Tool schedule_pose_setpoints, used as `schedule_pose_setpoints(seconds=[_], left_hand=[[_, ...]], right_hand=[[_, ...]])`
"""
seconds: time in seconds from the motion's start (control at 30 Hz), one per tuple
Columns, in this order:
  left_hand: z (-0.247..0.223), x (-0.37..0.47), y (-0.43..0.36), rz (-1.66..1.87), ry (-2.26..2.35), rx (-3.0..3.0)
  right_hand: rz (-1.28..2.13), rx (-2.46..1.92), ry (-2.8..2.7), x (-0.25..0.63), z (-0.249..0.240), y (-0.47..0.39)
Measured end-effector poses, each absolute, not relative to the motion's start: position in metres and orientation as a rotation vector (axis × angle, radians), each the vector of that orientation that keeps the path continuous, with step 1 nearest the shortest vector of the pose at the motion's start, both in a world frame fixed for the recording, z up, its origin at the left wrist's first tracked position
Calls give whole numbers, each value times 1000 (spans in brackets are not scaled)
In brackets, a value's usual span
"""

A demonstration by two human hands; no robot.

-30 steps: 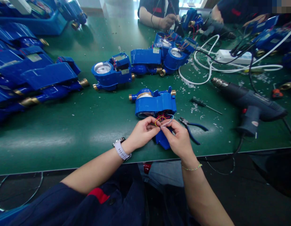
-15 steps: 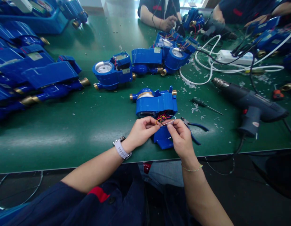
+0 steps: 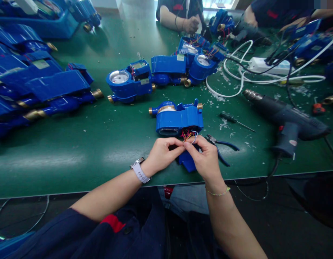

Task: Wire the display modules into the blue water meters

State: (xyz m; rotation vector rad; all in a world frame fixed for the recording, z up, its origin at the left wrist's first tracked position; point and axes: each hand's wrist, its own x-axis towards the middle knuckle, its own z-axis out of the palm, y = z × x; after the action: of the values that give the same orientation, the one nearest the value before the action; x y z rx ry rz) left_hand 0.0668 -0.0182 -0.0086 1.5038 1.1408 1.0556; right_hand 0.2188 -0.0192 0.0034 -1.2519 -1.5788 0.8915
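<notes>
A blue water meter [image 3: 179,120] with brass pipe ends lies on its side in front of me. Red, yellow and white wires [image 3: 188,135] come out of its near side. My left hand [image 3: 166,154] pinches wire ends between thumb and forefinger. Right against it, my right hand [image 3: 205,156] is also closed in a pinch on the wires, fingertips meeting. The exact wire ends are hidden by the fingers. Beneath my hands lies a blue cover [image 3: 187,162], partly covered by the right hand. Beside the right hand rest blue-handled cutting pliers [image 3: 223,145].
A screwdriver [image 3: 236,121] and a heat gun [image 3: 287,118] lie to the right. Behind are a power strip [image 3: 270,66] with a white cable and more meters [image 3: 130,81]. Stacked meters [image 3: 45,82] fill the left. A co-worker's hand [image 3: 192,24] is across the table.
My hands have come together until their fingertips meet. The right hand moved left, and the white wire, stretched between the hands before, now loops up beside the fingers.
</notes>
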Motion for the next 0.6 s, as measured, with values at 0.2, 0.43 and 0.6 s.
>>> schedule_pose_setpoints(seconds=[0.2,0.43,0.6], left_hand=[[-6,68,-18,1049,1140,1515],[-7,66,-17,1068,1078,1359],[-6,62,-18,1009,1151,1464]], right_hand=[[1029,-1264,-1459,226,-5,-21],[881,-1327,-1410,248,-9,-28],[433,-1361,-1033,326,-2,-21]])
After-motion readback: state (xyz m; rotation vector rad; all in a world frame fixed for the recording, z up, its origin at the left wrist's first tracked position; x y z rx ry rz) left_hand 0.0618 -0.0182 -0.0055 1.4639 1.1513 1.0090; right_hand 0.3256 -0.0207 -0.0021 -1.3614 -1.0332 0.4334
